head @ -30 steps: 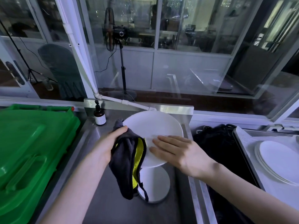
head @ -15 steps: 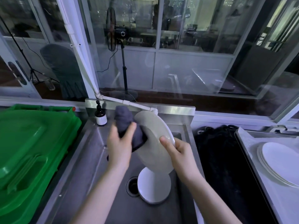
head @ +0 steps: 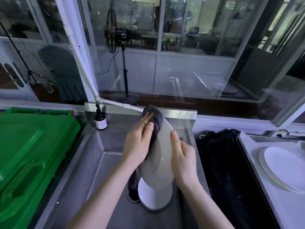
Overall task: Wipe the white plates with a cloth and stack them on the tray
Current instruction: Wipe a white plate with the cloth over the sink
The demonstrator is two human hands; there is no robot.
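Plate point(head: 162, 156) is held on edge over the sink point(head: 102, 162), probably so both faces can be reached. Right hand point(head: 183, 161): grip closed on the plate's rim, thumb on the near face. Left hand point(head: 138, 146): flat fingers press the cloth point(head: 154, 116) to the other face, grip not closed (a cloth tail hangs below). More plates point(head: 155, 195) lie underneath in the sink. The tray point(head: 250, 146) with its stack point(head: 280, 167) sits to the right. A black bundle point(head: 222, 162) lies between sink and tray. Green bin point(head: 33, 154) and bottle point(head: 100, 120) are on the left.
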